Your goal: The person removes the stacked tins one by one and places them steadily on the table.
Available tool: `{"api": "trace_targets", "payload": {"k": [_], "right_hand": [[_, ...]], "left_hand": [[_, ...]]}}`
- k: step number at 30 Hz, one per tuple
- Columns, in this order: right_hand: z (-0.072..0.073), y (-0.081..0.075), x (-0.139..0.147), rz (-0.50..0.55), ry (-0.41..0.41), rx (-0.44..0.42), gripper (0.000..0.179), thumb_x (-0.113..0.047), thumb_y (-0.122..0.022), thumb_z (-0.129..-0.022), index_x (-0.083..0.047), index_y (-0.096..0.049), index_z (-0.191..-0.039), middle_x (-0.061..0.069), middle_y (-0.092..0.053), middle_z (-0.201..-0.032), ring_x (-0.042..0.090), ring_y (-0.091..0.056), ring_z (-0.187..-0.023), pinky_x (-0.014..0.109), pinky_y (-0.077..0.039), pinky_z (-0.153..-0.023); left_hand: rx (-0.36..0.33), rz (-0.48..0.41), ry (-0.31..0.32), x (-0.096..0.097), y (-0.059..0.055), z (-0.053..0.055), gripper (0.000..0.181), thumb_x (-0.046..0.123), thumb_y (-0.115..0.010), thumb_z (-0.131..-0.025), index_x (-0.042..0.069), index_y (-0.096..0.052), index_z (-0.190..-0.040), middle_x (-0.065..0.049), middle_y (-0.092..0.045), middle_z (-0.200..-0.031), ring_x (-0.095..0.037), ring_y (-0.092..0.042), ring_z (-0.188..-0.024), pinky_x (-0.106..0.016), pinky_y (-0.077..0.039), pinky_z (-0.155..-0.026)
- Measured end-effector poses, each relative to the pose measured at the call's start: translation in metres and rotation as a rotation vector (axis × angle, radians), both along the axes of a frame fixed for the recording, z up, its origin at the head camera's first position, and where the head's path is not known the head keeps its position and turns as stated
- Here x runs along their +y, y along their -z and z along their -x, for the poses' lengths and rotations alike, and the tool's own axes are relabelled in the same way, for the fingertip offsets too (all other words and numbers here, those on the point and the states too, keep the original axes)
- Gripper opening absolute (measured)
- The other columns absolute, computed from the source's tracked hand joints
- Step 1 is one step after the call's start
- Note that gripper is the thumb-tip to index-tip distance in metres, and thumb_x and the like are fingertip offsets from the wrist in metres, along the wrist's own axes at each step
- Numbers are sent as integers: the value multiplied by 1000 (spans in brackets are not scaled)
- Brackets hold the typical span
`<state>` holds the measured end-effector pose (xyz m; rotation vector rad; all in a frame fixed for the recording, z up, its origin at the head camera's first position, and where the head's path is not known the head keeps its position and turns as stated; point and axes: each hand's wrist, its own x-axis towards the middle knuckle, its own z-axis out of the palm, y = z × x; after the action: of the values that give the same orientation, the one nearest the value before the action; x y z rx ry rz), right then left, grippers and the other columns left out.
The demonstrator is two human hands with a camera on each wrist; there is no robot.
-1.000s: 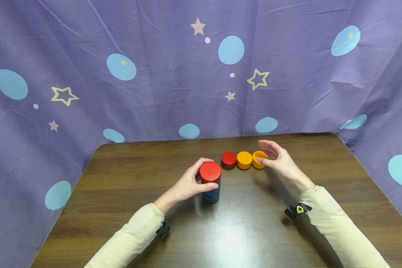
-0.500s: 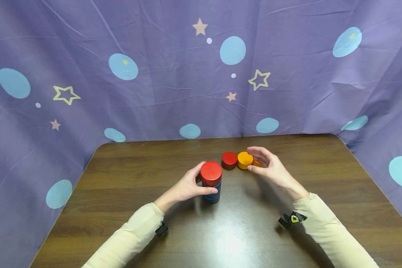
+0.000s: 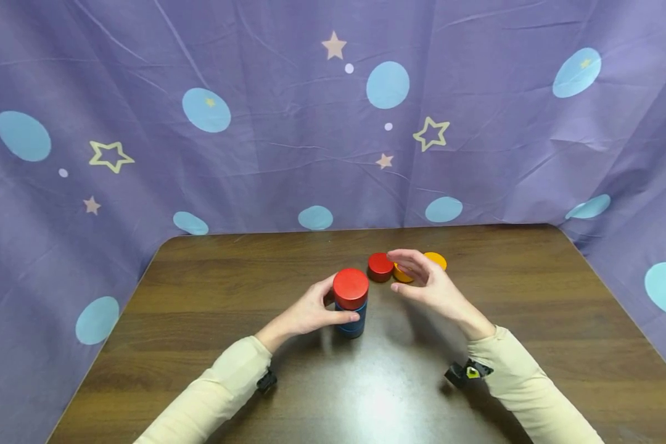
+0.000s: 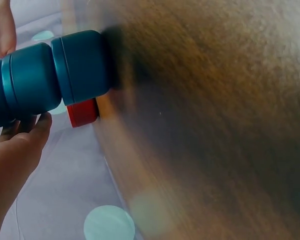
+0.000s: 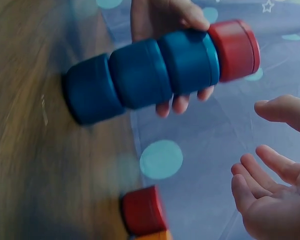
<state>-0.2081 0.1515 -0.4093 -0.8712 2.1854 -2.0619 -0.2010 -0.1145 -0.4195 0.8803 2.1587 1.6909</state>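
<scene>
My left hand [image 3: 311, 311] grips a standing stack of short round stacking cups from its left side, with the thumb across the near face. Three dark blue cups [image 5: 140, 75] form the lower part, and a red cup [image 3: 351, 287] tops them. In the right wrist view the left fingers wrap behind the upper blue cup, close below the red one. My right hand [image 3: 430, 293] holds nothing; its fingers and thumb are spread, to the right of the stack. It partly covers two orange cups [image 3: 436, 261] behind it.
A second red cup [image 3: 380, 266] stands at the back of the brown wooden table [image 3: 227, 277], at the left end of a row with the orange cups. A purple patterned curtain [image 3: 266, 154] hangs behind the table's far edge.
My right hand has moved left and nearer, from the rightmost orange cup towards the stack, empty throughout. My left hand has stayed at the stack, its thumb slightly lower.
</scene>
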Motion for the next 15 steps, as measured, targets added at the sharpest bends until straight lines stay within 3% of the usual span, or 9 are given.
{"api": "trace_targets", "payload": {"k": [11,15], "right_hand": [[-9,-14,-21,-67,-51,38,52,8,-71,-81,6,-51,-130,19,-55,-129,22,-53,-120,47,-35,-104],[-11,-18,-28,-67,-85,63,53,10,-71,-80,6,-51,-129,17,-56,-128,23,-53,-120,45,-37,-104]], "left_hand": [[-21,-3,-5,0,1,-1,59,1,-77,-80,1,-51,-132,-11,-60,-120,-22,-57,-109,-40,-44,-97],[-21,-2,0,0,0,-1,58,1,-77,-79,1,-51,-131,-10,-61,-118,-21,-58,-107,-37,-46,-95]]}}
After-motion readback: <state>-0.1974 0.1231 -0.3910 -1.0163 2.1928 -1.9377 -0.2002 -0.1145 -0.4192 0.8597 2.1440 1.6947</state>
